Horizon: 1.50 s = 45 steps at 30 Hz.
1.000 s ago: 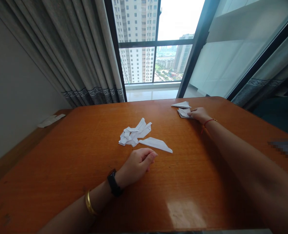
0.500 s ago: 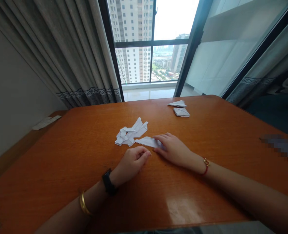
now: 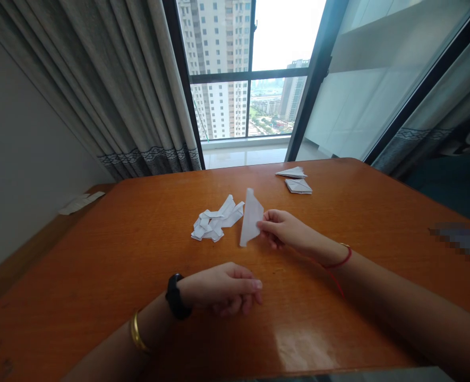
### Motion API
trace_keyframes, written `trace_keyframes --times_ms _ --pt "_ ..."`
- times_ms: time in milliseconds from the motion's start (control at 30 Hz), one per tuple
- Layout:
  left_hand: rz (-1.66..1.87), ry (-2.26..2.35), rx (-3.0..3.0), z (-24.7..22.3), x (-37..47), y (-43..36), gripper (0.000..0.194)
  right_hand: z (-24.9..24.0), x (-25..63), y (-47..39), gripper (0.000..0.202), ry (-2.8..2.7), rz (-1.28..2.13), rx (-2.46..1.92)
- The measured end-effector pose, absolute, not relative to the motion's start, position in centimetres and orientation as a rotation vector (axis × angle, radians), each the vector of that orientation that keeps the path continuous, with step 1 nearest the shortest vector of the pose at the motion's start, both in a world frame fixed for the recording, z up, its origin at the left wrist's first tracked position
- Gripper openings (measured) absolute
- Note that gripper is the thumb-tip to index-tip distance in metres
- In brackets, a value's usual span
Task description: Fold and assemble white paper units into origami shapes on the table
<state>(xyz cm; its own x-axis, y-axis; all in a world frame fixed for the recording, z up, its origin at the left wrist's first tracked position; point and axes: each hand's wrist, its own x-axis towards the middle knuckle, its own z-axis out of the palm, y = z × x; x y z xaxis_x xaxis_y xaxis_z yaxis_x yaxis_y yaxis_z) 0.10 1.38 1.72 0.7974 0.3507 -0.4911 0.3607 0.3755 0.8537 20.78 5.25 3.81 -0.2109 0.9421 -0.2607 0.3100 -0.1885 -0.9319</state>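
Note:
A white piece of folded paper (image 3: 252, 217) stands upright, raised off the table, pinched at its right edge between the thumb and fingers of my right hand (image 3: 284, 229). Nearer to me, my left hand (image 3: 224, 289) hovers over the table with its fingers loosely curled in and nothing visible in them. Left of the held piece lies a pile of white folded paper pieces (image 3: 213, 222), several of them overlapping.
Toward the far edge of the wooden table (image 3: 119, 265) lie a pointed folded paper stack (image 3: 293, 172) and a squarish one (image 3: 298, 186). A pale flat item (image 3: 81, 202) rests on a ledge at left. Behind the table are a curtain (image 3: 139, 106) and a window.
My right hand has picked the folded paper up from beside the pile and tilted it upright. My left hand has drawn back toward me, away from the pile.

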Motion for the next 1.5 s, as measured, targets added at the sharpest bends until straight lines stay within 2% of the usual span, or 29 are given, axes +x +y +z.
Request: trace_keyframes --times_ms 133,233,333,567,633,700,800,900,967,1000,1100,1167,1500 --pt "0.318 0.749 1.051 0.9 0.7 1.0 0.049 3.8 19.0 2.8 0.016 -0.945 1.863 -1.133" --pt "0.579 0.884 0.994 0.1 1.2 1.1 0.054 3.4 17.8 1.7 0.021 -0.834 1.925 -1.039" --pt "0.7 0.947 1.001 -0.4 1.3 1.4 0.056 3.0 17.4 1.6 0.025 -0.956 1.861 -1.001" --pt "0.996 0.928 0.938 0.4 0.9 2.1 0.047 3.2 17.7 4.2 0.026 -1.546 1.754 -0.953" --pt "1.245 0.888 0.865 1.3 0.3 2.9 0.042 3.3 17.7 5.9 0.019 -1.925 1.585 -1.006" --pt "1.502 0.864 0.791 2.1 -0.7 4.1 0.039 3.3 17.3 8.2 0.013 -2.227 1.139 -1.143" --pt "1.735 0.897 0.645 2.5 -2.3 6.1 0.034 2.9 16.0 11.3 0.025 -2.231 0.768 -1.221" --pt "1.733 0.951 0.545 1.9 -3.0 7.3 0.027 2.0 13.6 12.6 0.059 -2.417 0.566 -1.051" --pt "1.703 0.967 0.533 1.5 -3.1 7.5 0.025 1.4 12.3 12.4 0.071 -2.59 0.396 -0.978" --pt "1.692 0.968 0.534 1.4 -3.1 7.5 0.025 1.1 11.9 12.1 0.068 -2.649 0.33 -0.99" --pt "1.675 0.945 0.538 1.4 -3.0 7.4 0.029 0.7 12.4 11.4 0.038 -2.678 0.26 -1.127" --pt "1.663 0.931 0.535 1.5 -3.0 7.3 0.03 0.8 14.0 11.2 0.027 -2.625 0.249 -1.205" --pt "1.581 0.95 0.517 1.2 -2.7 7.3 0.031 2.1 22.0 11.2 0.025 -2.225 0.171 -1.382"
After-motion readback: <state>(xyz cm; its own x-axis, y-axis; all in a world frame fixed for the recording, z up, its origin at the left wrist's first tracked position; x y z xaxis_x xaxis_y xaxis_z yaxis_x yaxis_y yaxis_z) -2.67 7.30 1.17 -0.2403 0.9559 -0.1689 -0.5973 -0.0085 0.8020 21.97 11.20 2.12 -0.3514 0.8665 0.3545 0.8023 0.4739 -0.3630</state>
